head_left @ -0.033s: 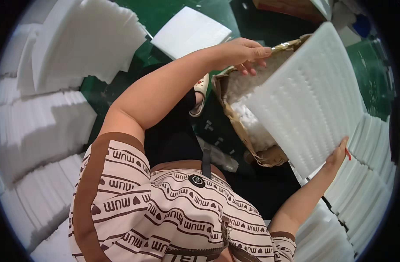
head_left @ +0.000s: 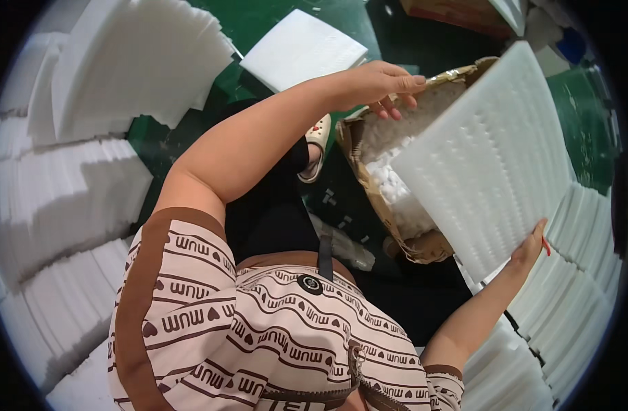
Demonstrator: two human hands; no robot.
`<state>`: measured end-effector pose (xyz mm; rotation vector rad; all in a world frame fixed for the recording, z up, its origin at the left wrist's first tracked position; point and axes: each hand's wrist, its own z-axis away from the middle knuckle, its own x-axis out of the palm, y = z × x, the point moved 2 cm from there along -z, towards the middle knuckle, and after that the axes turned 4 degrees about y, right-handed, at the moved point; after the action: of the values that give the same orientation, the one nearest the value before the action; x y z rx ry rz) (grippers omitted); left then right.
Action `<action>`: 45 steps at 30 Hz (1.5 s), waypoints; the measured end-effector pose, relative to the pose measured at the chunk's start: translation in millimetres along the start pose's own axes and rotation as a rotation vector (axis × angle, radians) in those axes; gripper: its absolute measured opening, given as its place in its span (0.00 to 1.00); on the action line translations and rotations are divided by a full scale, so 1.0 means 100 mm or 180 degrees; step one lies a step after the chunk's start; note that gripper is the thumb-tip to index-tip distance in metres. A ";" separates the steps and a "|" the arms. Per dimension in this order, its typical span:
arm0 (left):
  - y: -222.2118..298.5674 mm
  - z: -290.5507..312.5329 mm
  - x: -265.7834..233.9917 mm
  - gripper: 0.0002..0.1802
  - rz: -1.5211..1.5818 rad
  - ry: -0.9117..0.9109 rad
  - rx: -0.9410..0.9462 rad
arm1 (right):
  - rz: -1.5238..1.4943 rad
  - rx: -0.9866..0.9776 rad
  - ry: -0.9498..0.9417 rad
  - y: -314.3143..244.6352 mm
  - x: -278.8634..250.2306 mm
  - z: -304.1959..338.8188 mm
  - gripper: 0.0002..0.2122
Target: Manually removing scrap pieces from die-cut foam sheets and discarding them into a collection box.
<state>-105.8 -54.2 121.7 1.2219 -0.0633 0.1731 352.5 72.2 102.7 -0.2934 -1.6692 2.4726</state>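
My right hand (head_left: pixel 530 245) grips the lower right edge of a white foam sheet (head_left: pixel 488 161), which is tilted and marked with rows of small cuts or dents. Beneath that sheet stands an open cardboard box (head_left: pixel 370 190) with a torn, crumpled rim. Small white foam pieces (head_left: pixel 389 181) fill part of the box; the sheet hides its right side. Above the box's far left rim hovers my left hand (head_left: pixel 386 85), its fingers apart and nothing seen in them. A gap separates it from the sheet.
Stacks of white foam sheets (head_left: pixel 74 205) line the left side, and more stacks (head_left: pixel 567 274) stand at the right. A white foam slab (head_left: pixel 304 49) lies on the green floor (head_left: pixel 245 24) ahead. Another cardboard box (head_left: pixel 458 15) sits at the far right. My shoe (head_left: pixel 317 147) is beside the nearer box.
The foam sheet's far corner sits slightly lower in the picture, and the surroundings have shifted a little. Both hands keep nearly the same pose.
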 end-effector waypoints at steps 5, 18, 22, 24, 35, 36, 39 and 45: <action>-0.19 0.24 -0.05 0.29 -0.0270 -0.0215 -0.0258 | -0.0019 0.0227 0.0088 0.07 0.05 0.08 0.25; -0.05 0.28 0.23 0.34 -0.0586 -0.0409 0.0283 | -0.0542 0.0167 -0.0089 0.05 0.13 0.43 0.24; -0.06 0.31 0.26 0.33 -0.0252 -0.0056 0.0519 | -0.0709 0.0122 -0.0176 0.02 0.21 0.46 0.24; -0.06 0.35 0.25 0.31 0.0051 0.0193 0.0590 | -0.0831 0.0123 -0.0477 -0.02 0.31 0.54 0.24; -0.89 1.32 1.16 0.19 0.0847 0.0243 -0.0115 | -0.1196 -0.0206 -0.1190 0.15 0.18 0.20 0.24; -0.84 1.29 1.19 0.18 0.0589 0.0213 -0.0134 | -0.1352 -0.0717 -0.1565 0.27 0.11 0.04 0.24; -0.74 1.17 1.15 0.16 0.0701 0.0468 0.0222 | -0.1268 0.0127 -0.0798 0.38 0.26 0.00 0.23; -0.60 0.72 0.93 0.12 -0.0483 0.0617 -0.0285 | -0.1104 0.0218 -0.0158 0.16 -0.02 0.31 0.24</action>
<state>-1.1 -132.1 103.7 1.1107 0.1883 0.1537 346.6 37.7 99.1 0.0628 -1.4997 2.2854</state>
